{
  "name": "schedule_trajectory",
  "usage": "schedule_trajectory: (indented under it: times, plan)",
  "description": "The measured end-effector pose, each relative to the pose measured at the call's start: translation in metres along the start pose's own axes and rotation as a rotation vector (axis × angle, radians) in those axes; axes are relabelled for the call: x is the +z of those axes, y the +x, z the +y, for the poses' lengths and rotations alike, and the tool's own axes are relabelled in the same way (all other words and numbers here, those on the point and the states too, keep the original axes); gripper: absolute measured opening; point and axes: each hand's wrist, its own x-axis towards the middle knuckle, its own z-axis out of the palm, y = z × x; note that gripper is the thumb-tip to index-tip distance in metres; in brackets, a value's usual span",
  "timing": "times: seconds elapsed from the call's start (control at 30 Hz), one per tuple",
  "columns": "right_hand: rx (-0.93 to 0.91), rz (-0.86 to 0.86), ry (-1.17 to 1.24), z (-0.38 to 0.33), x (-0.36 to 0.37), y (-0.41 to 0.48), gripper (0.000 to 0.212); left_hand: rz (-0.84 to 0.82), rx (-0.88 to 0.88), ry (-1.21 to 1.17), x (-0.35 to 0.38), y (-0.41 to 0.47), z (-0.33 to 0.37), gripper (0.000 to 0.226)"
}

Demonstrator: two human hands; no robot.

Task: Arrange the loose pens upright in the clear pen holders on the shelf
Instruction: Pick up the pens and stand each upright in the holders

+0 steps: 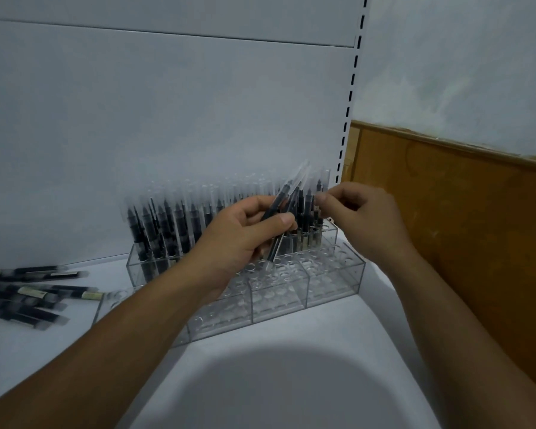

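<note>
Looking down through the head view and holding a slanted bundle of pens point(288, 196) in the left hand point(242, 239) at frame centre, fingers and thumb wrapped round the barrels, just above the clear pen holders point(331, 274). Reaching in with the right hand point(365, 212) just right of the bundle, thumb and forefinger drawn together near the caps; too blurred to tell whether pinching one. Judging the pens light, stiff and smooth-barrelled, likely to slide against one another in a bunch; best taken singly, pinched at mid-barrel or just under the cap, then lowered straight into a hole. Standing pens point(167, 224) filling the back rows, front holes mostly bare. More loose pens point(28, 292) lying flat at lower left. Working on a smooth white shelf point(291, 382), pale back panel point(167, 103) behind, slotted upright point(351, 88) right of centre, brown wood panelling point(461, 227) and a scuffed wall point(461, 57) at far right.
</note>
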Motion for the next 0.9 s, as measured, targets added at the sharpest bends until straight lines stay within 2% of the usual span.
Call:
schedule_trajectory:
  times: [0.13, 0.27, 0.4, 0.5, 0.57, 0.63, 0.77, 0.9]
  plan:
    - [-0.003, -0.192, 0.262, -0.021, 0.006, -0.011, 0.024, -0.011, 0.010, 0.018, 0.001, 0.000, 0.000, 0.020]
    - [0.017, -0.248, 0.406, -0.026, 0.010, -0.014, 0.015, -0.008, 0.031, 0.042, 0.000, 0.000, -0.001, 0.019]
    - [0.071, -0.172, 0.534, -0.025, 0.004, -0.011, 0.011, 0.041, 0.008, 0.008, 0.001, 0.000, 0.000, 0.018]
    - [0.157, 0.025, 0.611, -0.020, -0.007, -0.004, 0.010, 0.084, -0.008, -0.011, 0.000, 0.002, 0.000, 0.022]
    - [0.136, 0.189, 0.559, -0.014, -0.013, 0.001, 0.010, 0.078, -0.013, -0.013, 0.000, 0.002, -0.001, 0.025]
    - [0.083, 0.270, 0.462, -0.007, -0.013, 0.004, 0.012, 0.059, -0.013, -0.005, 0.000, 0.002, -0.001, 0.025]
    - [-0.005, 0.223, 0.191, 0.006, -0.006, 0.006, 0.013, 0.019, -0.009, 0.018, -0.001, 0.001, -0.002, 0.024]
    - [-0.044, 0.197, 0.061, 0.012, -0.004, 0.009, 0.009, 0.012, -0.011, 0.032, 0.000, 0.001, -0.002, 0.023]
